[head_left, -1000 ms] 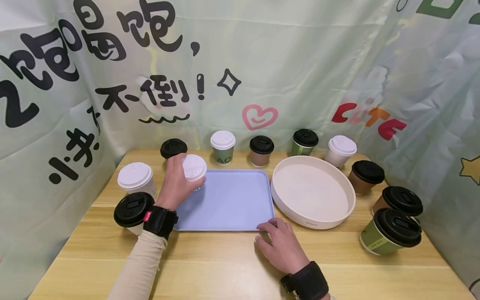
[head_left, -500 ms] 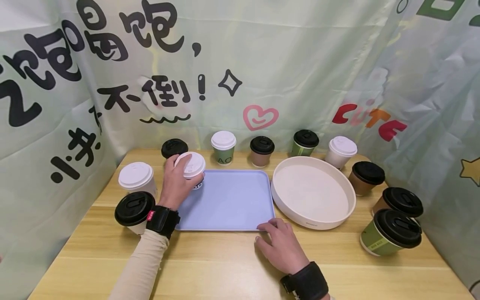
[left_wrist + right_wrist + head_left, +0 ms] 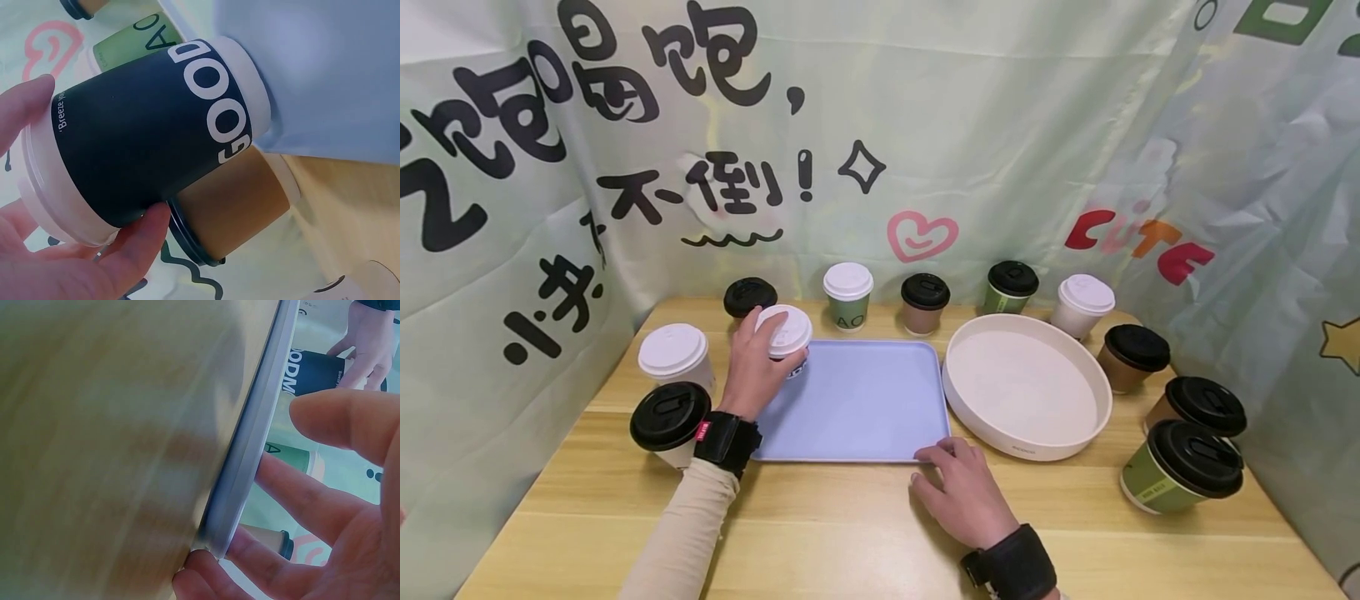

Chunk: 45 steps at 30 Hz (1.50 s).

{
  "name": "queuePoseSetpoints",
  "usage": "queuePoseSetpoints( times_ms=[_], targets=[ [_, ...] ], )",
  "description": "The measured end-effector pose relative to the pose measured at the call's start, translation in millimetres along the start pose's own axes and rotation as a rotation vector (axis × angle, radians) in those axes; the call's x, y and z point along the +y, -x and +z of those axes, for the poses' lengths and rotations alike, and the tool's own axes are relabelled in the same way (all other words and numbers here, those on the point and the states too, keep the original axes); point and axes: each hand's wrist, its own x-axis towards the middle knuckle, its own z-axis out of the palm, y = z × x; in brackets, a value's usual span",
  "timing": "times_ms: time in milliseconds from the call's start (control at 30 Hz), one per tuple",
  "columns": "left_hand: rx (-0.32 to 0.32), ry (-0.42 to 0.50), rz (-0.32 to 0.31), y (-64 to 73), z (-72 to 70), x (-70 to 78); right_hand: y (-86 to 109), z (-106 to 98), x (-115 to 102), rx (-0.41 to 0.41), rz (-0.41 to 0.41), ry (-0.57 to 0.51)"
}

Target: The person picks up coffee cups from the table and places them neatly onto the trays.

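My left hand point(image 3: 756, 371) grips a paper coffee cup point(image 3: 144, 131) with a white lid and a dark sleeve printed GOOD. In the head view its lid point(image 3: 788, 332) shows between thumb and fingers. The cup stands at the far left corner of a lavender rectangular tray point(image 3: 865, 408), its base close against the tray in the left wrist view. My right hand point(image 3: 964, 492) rests at the tray's near right corner. In the right wrist view its fingertips touch the tray's edge point(image 3: 250, 437), while the thumb is apart from it.
A round cream tray point(image 3: 1026, 387) stands right of the lavender one. Behind the left hand is a black-lidded cup point(image 3: 750, 296). A white-lidded cup point(image 3: 673, 354) and a black-lidded cup point(image 3: 670, 421) stand near the left forearm. Several more lidded cups line the table's back and right side.
The cup in my left hand has shifted slightly left and turned a little, with its print now showing below the lid. My right hand stays at the tray corner.
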Motion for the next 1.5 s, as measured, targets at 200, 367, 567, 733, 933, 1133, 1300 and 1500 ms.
queuePoseSetpoints(
  times_ms=[200, 367, 567, 733, 933, 1133, 1300, 1500],
  targets=[
    [-0.01, 0.01, -0.005, -0.7, 0.9, -1.1, -0.6, 0.5, 0.3, 0.008, -0.006, 0.005],
    [-0.009, 0.013, -0.009, -0.5, 1.7, -3.1, 0.2, 1.0, 0.6, 0.013, -0.011, 0.007],
    [-0.004, 0.021, 0.001, -0.4, 1.1, -3.4, 0.1, 1.0, 0.6, 0.021, -0.018, 0.01],
    [0.003, 0.026, 0.006, 0.3, 0.4, -2.8, -0.1, 1.2, 0.6, 0.026, -0.026, 0.01],
    [0.006, 0.021, 0.022, 1.9, 0.3, -2.6, 1.8, 2.6, 1.6, 0.029, -0.026, 0.007],
    [-0.003, 0.027, 0.023, 2.2, 1.7, -4.5, 3.5, 3.3, 2.4, 0.025, -0.022, 0.001],
    [-0.003, 0.034, 0.023, 1.2, 1.8, -5.5, 3.0, 3.2, 1.7, 0.025, -0.02, 0.001],
    [0.006, 0.035, 0.004, -1.0, 0.9, -6.2, 1.2, 2.8, 0.4, 0.042, -0.037, 0.008]
  ],
)
